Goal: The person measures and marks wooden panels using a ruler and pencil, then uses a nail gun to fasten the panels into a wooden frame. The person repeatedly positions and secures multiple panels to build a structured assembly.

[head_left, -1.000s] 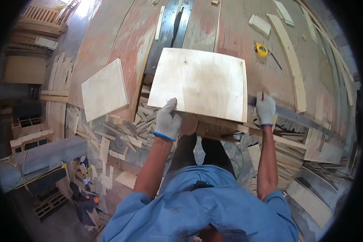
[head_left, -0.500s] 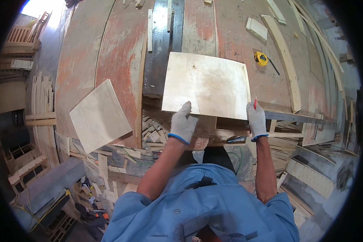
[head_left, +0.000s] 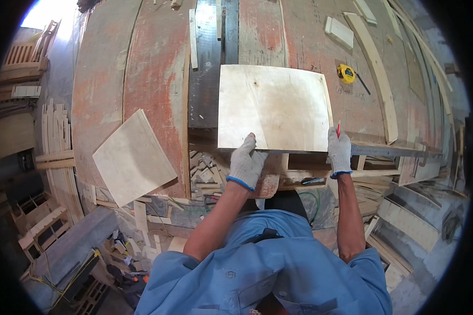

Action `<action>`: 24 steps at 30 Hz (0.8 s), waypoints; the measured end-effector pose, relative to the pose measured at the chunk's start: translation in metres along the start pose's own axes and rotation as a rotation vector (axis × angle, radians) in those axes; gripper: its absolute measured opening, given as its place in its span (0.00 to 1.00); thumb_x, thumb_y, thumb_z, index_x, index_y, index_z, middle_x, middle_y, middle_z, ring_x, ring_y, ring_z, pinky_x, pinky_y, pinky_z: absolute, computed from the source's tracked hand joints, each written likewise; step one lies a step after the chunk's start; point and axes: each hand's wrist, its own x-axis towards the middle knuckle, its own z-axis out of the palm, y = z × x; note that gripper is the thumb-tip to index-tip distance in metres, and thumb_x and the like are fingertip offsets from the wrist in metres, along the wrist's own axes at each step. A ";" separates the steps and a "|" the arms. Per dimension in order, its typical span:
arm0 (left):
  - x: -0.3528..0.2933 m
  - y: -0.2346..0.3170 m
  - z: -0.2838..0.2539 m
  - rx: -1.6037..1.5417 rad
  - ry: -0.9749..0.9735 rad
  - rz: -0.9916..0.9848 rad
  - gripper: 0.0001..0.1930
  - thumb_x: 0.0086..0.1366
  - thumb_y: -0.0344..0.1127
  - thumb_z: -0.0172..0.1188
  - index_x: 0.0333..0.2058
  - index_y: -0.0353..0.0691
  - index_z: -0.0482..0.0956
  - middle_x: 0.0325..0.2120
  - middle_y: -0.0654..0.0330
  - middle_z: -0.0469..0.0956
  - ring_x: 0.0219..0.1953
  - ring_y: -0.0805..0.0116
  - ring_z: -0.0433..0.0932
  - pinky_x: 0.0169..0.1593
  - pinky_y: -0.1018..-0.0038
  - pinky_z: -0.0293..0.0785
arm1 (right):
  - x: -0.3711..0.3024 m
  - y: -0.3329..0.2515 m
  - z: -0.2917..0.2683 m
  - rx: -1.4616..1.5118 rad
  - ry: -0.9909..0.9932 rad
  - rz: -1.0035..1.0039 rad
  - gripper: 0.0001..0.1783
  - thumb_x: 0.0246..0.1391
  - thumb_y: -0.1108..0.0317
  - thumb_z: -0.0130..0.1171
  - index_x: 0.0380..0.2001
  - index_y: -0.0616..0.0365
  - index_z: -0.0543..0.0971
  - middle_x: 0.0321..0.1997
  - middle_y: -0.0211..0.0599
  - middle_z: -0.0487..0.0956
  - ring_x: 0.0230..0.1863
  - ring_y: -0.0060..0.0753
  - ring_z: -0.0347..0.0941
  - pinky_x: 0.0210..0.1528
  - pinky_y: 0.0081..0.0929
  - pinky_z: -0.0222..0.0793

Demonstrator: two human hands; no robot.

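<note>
A pale rectangular plywood board [head_left: 276, 107] lies over the near side of the workbench, above a dark gap. My left hand [head_left: 246, 164], in a white knit glove with a blue cuff, grips its near edge, thumb on top and fingers hidden beneath. At the near right corner my gloved right hand [head_left: 340, 151] is closed on the board's edge. A red pencil [head_left: 338, 129] sticks up from that same hand. Another pale plywood piece [head_left: 135, 158], seemingly stacked sheets, rests at an angle on the bench to the left.
On the right of the bench [head_left: 152, 79] lie a yellow tape measure [head_left: 346, 74], a dark thin stick [head_left: 363, 84], a long wood strip [head_left: 374, 79] and a short block [head_left: 339, 33]. A metal straightedge [head_left: 389, 150] runs along the near edge. Offcuts [head_left: 207, 170] fill the space below.
The plywood board has turned slightly counterclockwise, so its near edge lies more level. Both hands have moved with it and keep their hold. The whole view has shifted a little.
</note>
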 end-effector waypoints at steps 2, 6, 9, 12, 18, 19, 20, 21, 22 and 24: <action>0.000 0.001 0.003 0.009 0.021 0.002 0.18 0.74 0.35 0.47 0.54 0.26 0.67 0.52 0.49 0.71 0.55 0.55 0.71 0.64 0.53 0.66 | 0.003 0.002 0.002 0.024 0.019 -0.023 0.23 0.64 0.54 0.50 0.29 0.68 0.75 0.19 0.43 0.70 0.23 0.36 0.66 0.26 0.38 0.61; -0.003 0.005 0.011 0.022 0.013 0.004 0.18 0.74 0.34 0.47 0.55 0.26 0.66 0.53 0.49 0.70 0.57 0.55 0.71 0.65 0.52 0.66 | 0.004 -0.002 0.002 0.078 -0.005 -0.013 0.24 0.64 0.53 0.51 0.27 0.67 0.74 0.16 0.36 0.67 0.21 0.26 0.63 0.23 0.34 0.59; -0.001 0.004 0.009 0.017 0.008 -0.014 0.18 0.74 0.35 0.47 0.55 0.25 0.66 0.54 0.49 0.70 0.57 0.55 0.70 0.65 0.53 0.65 | 0.003 -0.007 0.001 0.088 0.025 -0.021 0.25 0.64 0.53 0.51 0.26 0.67 0.74 0.16 0.35 0.67 0.21 0.26 0.62 0.23 0.34 0.58; -0.002 0.005 0.009 0.020 0.040 -0.004 0.18 0.75 0.35 0.46 0.54 0.25 0.66 0.53 0.48 0.70 0.57 0.55 0.70 0.65 0.54 0.66 | 0.001 -0.009 0.000 0.068 0.014 -0.008 0.26 0.64 0.52 0.51 0.25 0.68 0.74 0.16 0.35 0.67 0.21 0.26 0.62 0.23 0.35 0.58; 0.000 0.009 0.011 0.106 -0.038 -0.008 0.19 0.75 0.36 0.45 0.55 0.26 0.65 0.53 0.49 0.70 0.56 0.54 0.71 0.64 0.52 0.66 | 0.006 -0.008 0.002 0.028 -0.008 0.018 0.23 0.64 0.55 0.51 0.29 0.69 0.76 0.22 0.54 0.75 0.23 0.47 0.72 0.28 0.43 0.64; 0.001 0.011 0.012 0.094 -0.010 -0.021 0.19 0.75 0.37 0.45 0.55 0.26 0.65 0.53 0.49 0.70 0.56 0.54 0.71 0.64 0.52 0.66 | 0.005 -0.009 0.003 0.037 0.002 0.027 0.24 0.64 0.55 0.51 0.29 0.69 0.76 0.22 0.54 0.75 0.24 0.48 0.72 0.29 0.43 0.64; 0.002 0.012 0.014 0.081 0.018 -0.035 0.19 0.75 0.37 0.45 0.55 0.26 0.65 0.53 0.49 0.70 0.57 0.53 0.71 0.64 0.51 0.66 | 0.005 -0.011 0.005 0.046 0.013 0.036 0.24 0.64 0.54 0.51 0.29 0.69 0.77 0.22 0.55 0.75 0.24 0.49 0.72 0.29 0.44 0.65; 0.004 0.013 0.017 0.064 0.041 -0.049 0.19 0.75 0.37 0.45 0.55 0.27 0.65 0.53 0.48 0.70 0.57 0.53 0.70 0.64 0.51 0.65 | 0.007 -0.011 0.004 0.052 0.027 0.042 0.24 0.64 0.54 0.51 0.29 0.69 0.77 0.22 0.55 0.75 0.24 0.50 0.73 0.29 0.44 0.65; 0.006 0.014 0.019 0.057 0.044 -0.060 0.18 0.75 0.36 0.45 0.55 0.28 0.65 0.54 0.48 0.70 0.58 0.53 0.70 0.65 0.52 0.65 | 0.010 -0.010 0.006 0.051 0.042 0.019 0.25 0.64 0.53 0.51 0.29 0.70 0.77 0.22 0.55 0.75 0.25 0.51 0.73 0.30 0.45 0.65; 0.008 0.018 0.021 0.038 0.050 -0.081 0.16 0.74 0.34 0.44 0.55 0.30 0.66 0.55 0.48 0.69 0.59 0.53 0.69 0.66 0.54 0.63 | 0.011 -0.010 0.009 0.044 0.067 0.024 0.26 0.64 0.52 0.50 0.29 0.70 0.76 0.23 0.56 0.75 0.26 0.53 0.73 0.30 0.46 0.64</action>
